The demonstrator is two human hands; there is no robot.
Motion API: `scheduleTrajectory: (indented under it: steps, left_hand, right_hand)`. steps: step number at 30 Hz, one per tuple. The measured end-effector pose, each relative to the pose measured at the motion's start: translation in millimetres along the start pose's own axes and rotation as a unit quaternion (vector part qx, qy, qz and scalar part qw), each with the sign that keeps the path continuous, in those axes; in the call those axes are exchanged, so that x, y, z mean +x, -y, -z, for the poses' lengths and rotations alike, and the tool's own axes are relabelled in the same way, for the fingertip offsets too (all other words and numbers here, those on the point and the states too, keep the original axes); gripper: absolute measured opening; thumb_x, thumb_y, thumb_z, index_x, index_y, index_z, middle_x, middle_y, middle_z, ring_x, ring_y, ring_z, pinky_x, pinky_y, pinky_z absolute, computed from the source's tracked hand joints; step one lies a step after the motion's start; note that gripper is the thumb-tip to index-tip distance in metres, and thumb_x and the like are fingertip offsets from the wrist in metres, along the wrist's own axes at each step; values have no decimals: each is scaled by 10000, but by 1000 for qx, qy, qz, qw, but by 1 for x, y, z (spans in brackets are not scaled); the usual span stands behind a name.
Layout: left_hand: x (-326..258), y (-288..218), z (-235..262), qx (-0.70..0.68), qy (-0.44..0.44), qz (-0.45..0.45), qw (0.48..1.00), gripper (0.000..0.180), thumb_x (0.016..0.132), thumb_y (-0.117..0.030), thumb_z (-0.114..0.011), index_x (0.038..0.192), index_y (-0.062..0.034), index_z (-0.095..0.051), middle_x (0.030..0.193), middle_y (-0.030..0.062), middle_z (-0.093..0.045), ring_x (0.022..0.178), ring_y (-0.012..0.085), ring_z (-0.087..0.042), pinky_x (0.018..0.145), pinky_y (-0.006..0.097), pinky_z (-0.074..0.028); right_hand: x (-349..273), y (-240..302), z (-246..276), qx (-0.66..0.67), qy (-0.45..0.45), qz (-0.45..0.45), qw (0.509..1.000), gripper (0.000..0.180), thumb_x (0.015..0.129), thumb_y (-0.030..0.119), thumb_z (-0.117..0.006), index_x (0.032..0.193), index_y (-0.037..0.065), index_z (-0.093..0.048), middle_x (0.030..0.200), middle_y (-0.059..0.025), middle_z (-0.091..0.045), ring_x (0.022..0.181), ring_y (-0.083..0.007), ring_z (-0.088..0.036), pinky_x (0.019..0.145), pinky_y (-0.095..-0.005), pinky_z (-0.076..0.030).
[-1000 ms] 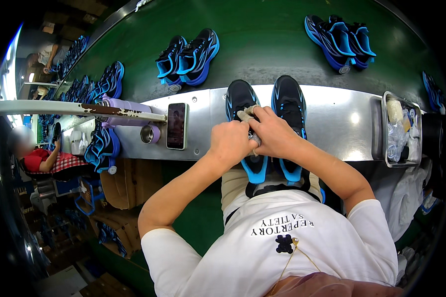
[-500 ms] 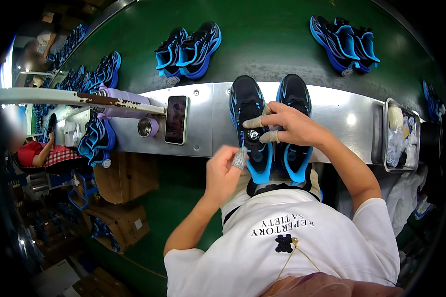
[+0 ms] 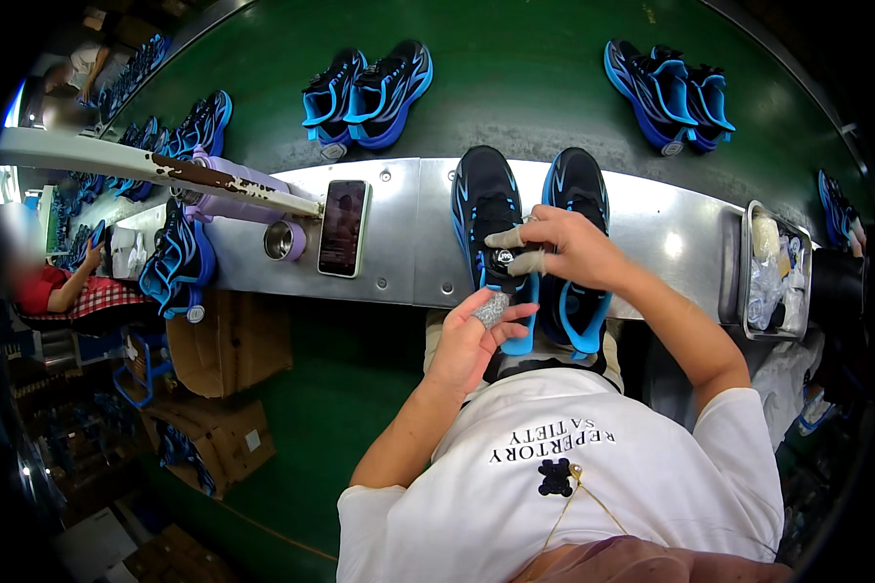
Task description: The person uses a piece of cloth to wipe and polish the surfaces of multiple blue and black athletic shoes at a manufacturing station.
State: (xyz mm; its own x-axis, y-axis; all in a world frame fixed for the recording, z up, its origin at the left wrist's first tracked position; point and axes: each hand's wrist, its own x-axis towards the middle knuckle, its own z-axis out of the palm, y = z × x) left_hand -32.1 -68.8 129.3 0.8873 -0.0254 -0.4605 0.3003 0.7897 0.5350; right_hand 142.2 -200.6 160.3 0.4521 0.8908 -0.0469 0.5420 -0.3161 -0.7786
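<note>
Far left: a co-worker (image 3: 60,291) in red, checked cloth at the waist. Lower carton (image 3: 228,442), open, holds dark blue pieces (image 3: 178,452), probably shoes; dim there. Upper carton (image 3: 233,345) stands open above it, inside mostly shaded. Black-and-blue footwear (image 3: 180,267) at the bench's left end. Lilac bottle (image 3: 238,202) lying beside a paint-chipped white bar (image 3: 78,155); near it a small lilac cup (image 3: 284,241), bare metal inside. Phone (image 3: 343,228) flat on the metal bench (image 3: 642,209). Beyond, on green belting (image 3: 515,78), one pair (image 3: 369,97).

Centre: left hand (image 3: 469,340) at the rear of the left shoe (image 3: 484,189), grey wrap on one digit, other fingers spread; cannot tell whether it pinches anything. Shoe sits on the bench, toe away from the wearer. Right hand (image 3: 578,248), pale covers on thumb and forefinger, those two apart around the shoe's round dial (image 3: 504,257); pressure cannot be told. Right shoe (image 3: 576,175) alongside, partly under that hand.

Right: second pair (image 3: 666,97) on the belting. Steel tray (image 3: 749,272) holds clear plastic bags (image 3: 763,282) and a cream roll (image 3: 765,236).
</note>
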Motion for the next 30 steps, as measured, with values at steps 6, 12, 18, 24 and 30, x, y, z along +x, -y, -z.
scheduleTrajectory:
  steps: [6, 12, 18, 24, 30]
  left_hand:
    - [-7, 0, -11, 4, -82, -14, 996, 258, 969, -44, -406, 1179, 64, -511, 1222, 221, -559, 1122, 310, -603, 852, 377, -541]
    - [12, 11, -11, -23, -139, 3, 990, 285, 1006, -168, -464, 1177, 50, -529, 1190, 161, -597, 1034, 295, -647, 676, 317, -559]
    - [17, 22, -6, 7, -105, -51, 993, 322, 1010, -223, -477, 1187, 38, -543, 1155, 185, -639, 915, 233, -672, 541, 265, -534]
    - [-5, 12, -12, 122, -56, -53, 990, 344, 984, -253, -529, 1178, 26, -576, 1252, 228, -564, 1027, 282, -615, 811, 355, -528]
    - [-17, 9, -44, 755, 41, -284, 589, 387, 924, -307, -576, 1286, -170, -588, 1108, 291, -561, 973, 422, -579, 890, 465, -463]
  right_hand:
    - [-17, -27, 30, 184, -122, -88, 971, 269, 947, 133, -585, 1198, 77, -666, 875, -26, -643, 825, -94, -554, 761, -250, -455]
    - [-33, -25, 28, 39, -96, -46, 994, 278, 915, 97, -587, 1180, 83, -671, 835, -93, -598, 785, -203, -573, 770, -301, -466]
    - [-3, -18, -4, -50, -18, 20, 998, 382, 879, 35, -571, 1252, 91, -628, 1005, -131, -615, 896, -274, -602, 827, -349, -475]
    - [-20, -46, 31, 12, -79, 59, 995, 321, 902, 71, -577, 1216, 62, -644, 1008, -106, -647, 953, -208, -603, 854, -319, -477]
    - [-74, -68, 59, 124, -202, -183, 954, 280, 954, 135, -558, 1202, 52, -657, 1018, -47, -681, 858, -120, -588, 794, -273, -493]
